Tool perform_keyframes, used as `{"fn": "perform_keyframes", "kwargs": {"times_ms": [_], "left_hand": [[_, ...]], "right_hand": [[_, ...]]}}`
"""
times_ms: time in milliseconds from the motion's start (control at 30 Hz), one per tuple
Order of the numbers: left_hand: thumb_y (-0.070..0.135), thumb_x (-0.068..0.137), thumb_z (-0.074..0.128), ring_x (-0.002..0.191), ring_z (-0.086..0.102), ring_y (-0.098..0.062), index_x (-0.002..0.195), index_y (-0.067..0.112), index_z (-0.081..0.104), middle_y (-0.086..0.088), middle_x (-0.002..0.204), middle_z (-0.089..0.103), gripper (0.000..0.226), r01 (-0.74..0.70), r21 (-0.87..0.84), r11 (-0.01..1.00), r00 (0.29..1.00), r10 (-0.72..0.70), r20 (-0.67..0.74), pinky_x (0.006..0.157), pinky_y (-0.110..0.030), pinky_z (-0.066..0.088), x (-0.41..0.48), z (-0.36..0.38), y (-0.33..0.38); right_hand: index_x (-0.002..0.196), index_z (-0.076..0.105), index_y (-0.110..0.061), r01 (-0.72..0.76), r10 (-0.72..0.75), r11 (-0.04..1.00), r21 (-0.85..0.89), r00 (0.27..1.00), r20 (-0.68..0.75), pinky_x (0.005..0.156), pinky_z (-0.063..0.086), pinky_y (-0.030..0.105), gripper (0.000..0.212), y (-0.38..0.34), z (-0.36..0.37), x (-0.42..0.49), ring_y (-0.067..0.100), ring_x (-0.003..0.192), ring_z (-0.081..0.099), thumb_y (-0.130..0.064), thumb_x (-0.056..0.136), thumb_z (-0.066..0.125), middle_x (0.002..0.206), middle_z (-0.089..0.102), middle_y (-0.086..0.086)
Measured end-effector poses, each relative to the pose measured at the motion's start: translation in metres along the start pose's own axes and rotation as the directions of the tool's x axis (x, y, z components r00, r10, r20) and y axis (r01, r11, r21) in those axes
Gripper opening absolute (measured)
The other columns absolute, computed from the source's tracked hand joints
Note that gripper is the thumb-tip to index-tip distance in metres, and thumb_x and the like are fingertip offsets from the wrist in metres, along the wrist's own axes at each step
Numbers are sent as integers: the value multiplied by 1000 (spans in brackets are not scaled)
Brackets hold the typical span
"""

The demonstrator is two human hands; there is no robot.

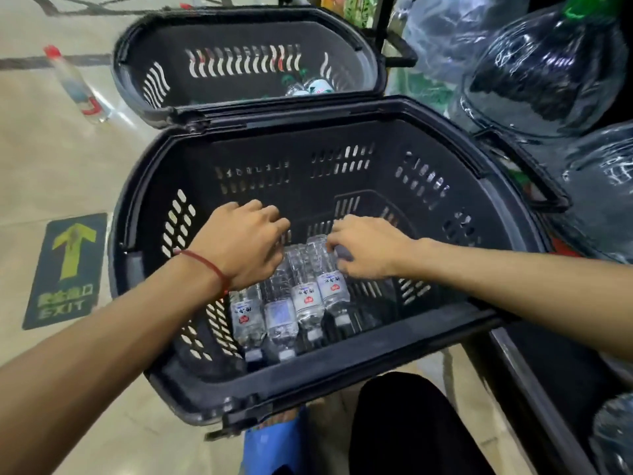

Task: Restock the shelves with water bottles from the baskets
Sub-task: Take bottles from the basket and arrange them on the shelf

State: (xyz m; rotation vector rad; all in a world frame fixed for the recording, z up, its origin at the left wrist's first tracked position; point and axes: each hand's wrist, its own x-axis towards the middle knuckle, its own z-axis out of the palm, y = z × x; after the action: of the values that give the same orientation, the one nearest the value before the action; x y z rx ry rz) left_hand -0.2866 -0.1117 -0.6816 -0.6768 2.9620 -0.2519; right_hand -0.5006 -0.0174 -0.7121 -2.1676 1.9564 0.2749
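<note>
Several clear water bottles [308,299] with white labels lie side by side on the floor of the near black basket [191,368]. Both hands reach down into it. My left hand [239,245], with a red string at the wrist, curls its fingers over the far ends of the left bottles. My right hand [366,248] grips the far end of the rightmost bottle. A second black basket [137,49] stands behind, with a few bottles [310,87] at its bottom.
A lone bottle with a red cap [77,84] lies on the tiled floor at the far left. A dark exit sticker [65,269] with a yellow arrow is on the floor. Big water jugs [548,70] fill the shelf on the right. My knee [411,426] is below the basket.
</note>
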Motion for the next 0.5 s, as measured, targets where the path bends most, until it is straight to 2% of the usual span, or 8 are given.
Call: {"fn": "perform_keyframes", "kwargs": {"times_ms": [100, 233, 333, 433, 500], "left_hand": [[47, 97, 38, 114, 57, -18, 124, 28, 56, 6, 119, 59, 38, -40, 19, 999, 999, 40, 13, 90, -36, 47, 9, 8, -3], [46, 95, 41, 115, 58, -18, 118, 28, 59, 7, 119, 60, 34, -91, 57, 994, 996, 90, 6, 88, -37, 48, 14, 14, -1], [46, 97, 40, 118, 57, -17, 122, 29, 58, 7, 122, 59, 35, -114, 72, 991, 993, 112, 33, 90, -37, 47, 19, 20, 0], [47, 98, 40, 120, 57, -17, 126, 30, 58, 7, 126, 60, 37, -106, 53, 993, 994, 104, 44, 95, -36, 46, 20, 29, 1], [48, 97, 42, 122, 57, -18, 128, 30, 58, 8, 127, 60, 39, -93, 30, 995, 993, 91, 79, 98, -37, 47, 19, 33, -1]], "right_hand": [[112, 68, -22, 163, -134, 977, -135, 971, 198, 82, 53, 40, 30, 7, 25, 23, 25, 111, 59, -25, 83, 60, 116, 64, -1], [135, 61, -21, 328, -230, 930, -164, 871, 434, 86, 49, 37, 56, 9, 55, 42, 24, 122, 55, -20, 79, 67, 133, 56, -1], [149, 49, -22, 425, -291, 889, -170, 811, 507, 99, 49, 39, 69, 12, 71, 53, 24, 133, 47, -21, 84, 72, 145, 47, 0], [150, 46, -24, 485, -352, 859, -164, 792, 498, 105, 49, 39, 70, 18, 79, 62, 22, 133, 45, -26, 87, 77, 146, 45, -1], [153, 42, -25, 500, -364, 849, -170, 788, 496, 114, 44, 43, 74, 23, 86, 66, 22, 142, 39, -24, 88, 77, 155, 40, -2]]}}
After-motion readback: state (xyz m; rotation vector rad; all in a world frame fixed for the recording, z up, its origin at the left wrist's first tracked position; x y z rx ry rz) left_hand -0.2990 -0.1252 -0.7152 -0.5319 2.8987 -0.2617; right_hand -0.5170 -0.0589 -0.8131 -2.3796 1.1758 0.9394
